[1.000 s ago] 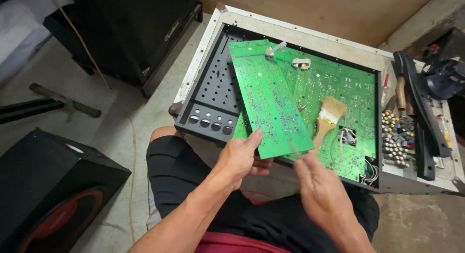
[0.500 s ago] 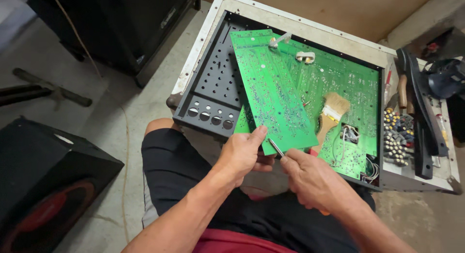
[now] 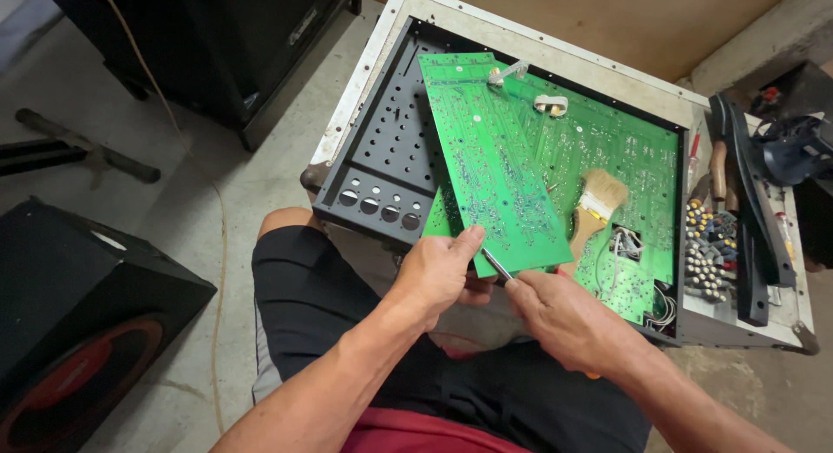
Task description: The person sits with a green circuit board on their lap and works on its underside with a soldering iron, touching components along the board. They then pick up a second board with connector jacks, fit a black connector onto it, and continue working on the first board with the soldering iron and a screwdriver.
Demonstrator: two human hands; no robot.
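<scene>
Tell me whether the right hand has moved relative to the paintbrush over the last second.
Yes. The right hand has shifted left, away from the paintbrush lying on the board, toward the left hand, bringing a thin metal tool to the lifted circuit board.

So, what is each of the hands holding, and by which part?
Left hand grips the green circuit board by its near edge. Right hand holds a thin metal tool by its rear end.

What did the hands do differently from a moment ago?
The right hand moved in toward the left hand and now touches a thin metal tool to the near edge of the green circuit board. The left hand kept holding that board, and the paintbrush stayed on the lower board.
</scene>
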